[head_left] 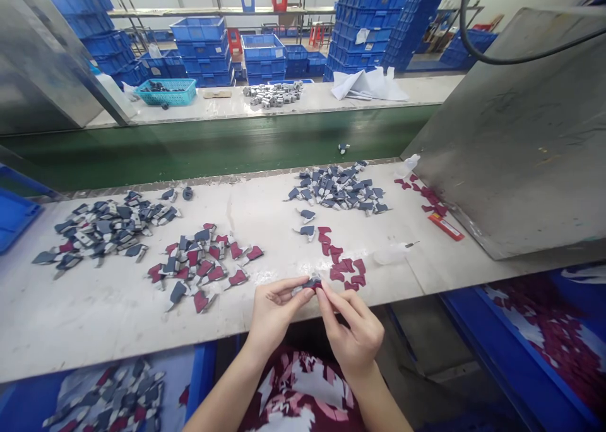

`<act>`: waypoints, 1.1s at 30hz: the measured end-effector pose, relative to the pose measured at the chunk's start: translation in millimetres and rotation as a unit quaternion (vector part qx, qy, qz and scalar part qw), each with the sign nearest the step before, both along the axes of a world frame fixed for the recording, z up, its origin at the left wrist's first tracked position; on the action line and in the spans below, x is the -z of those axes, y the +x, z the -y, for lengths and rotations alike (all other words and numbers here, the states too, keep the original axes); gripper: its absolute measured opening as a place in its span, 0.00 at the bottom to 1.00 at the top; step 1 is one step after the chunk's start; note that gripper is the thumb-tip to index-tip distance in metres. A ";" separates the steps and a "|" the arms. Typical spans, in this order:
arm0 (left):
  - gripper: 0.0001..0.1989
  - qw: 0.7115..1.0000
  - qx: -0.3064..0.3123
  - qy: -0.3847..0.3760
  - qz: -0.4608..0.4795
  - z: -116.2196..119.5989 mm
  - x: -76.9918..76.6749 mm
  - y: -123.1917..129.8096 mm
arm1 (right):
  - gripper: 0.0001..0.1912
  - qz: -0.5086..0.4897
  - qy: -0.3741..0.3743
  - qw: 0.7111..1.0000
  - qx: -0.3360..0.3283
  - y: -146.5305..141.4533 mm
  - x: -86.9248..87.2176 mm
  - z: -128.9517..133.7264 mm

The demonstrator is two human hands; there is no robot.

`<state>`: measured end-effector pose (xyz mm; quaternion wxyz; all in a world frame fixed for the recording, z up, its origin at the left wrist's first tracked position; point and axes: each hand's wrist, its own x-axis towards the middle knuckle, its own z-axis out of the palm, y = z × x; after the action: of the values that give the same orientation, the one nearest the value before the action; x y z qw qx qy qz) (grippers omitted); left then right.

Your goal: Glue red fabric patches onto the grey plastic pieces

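Note:
Between my two hands, close to the table's near edge, is a small grey and dark-red plastic part (312, 283). My left hand (277, 306) pinches its left end with thumb and fingers. The fingertips of my right hand (353, 328) press on its right, dark-red side. Just beyond my right hand lie several loose dark-red pieces (348, 266). To the left spreads a pile of grey parts with dark-red faces (203, 261). Farther back sits a heap of grey-and-white parts (336, 189), with two single ones in front of it.
Another grey heap (111, 227) lies far left. A dropper bottle (391, 253) and a red packet (445, 227) lie on the right, near a metal panel (530, 141). Behind the green conveyor belt (227, 143) stands a turquoise basket (168, 92). Blue bins (521, 356) flank me below.

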<state>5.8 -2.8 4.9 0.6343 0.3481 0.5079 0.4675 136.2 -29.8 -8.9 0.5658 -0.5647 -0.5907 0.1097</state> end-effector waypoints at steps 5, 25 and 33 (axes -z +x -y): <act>0.17 0.999 0.029 0.023 0.027 3.9 -13.5 -3.8 | 0.10 -0.155 -0.119 0.970 -0.142 20.3 -8.4 -8.1; 0.20 0.998 0.039 0.040 0.035 16.3 -28.6 1.9 | 0.08 -0.262 -0.129 0.936 -0.197 15.1 -10.5 -5.0; 0.16 0.997 0.015 0.062 0.036 17.0 -30.3 3.6 | 0.08 -0.264 -0.125 0.935 -0.201 14.5 -8.5 -6.2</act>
<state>9.4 -19.8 35.1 0.6360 0.3773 0.4497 0.5009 150.8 -23.5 -0.4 0.5925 -0.4507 -0.5027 0.4394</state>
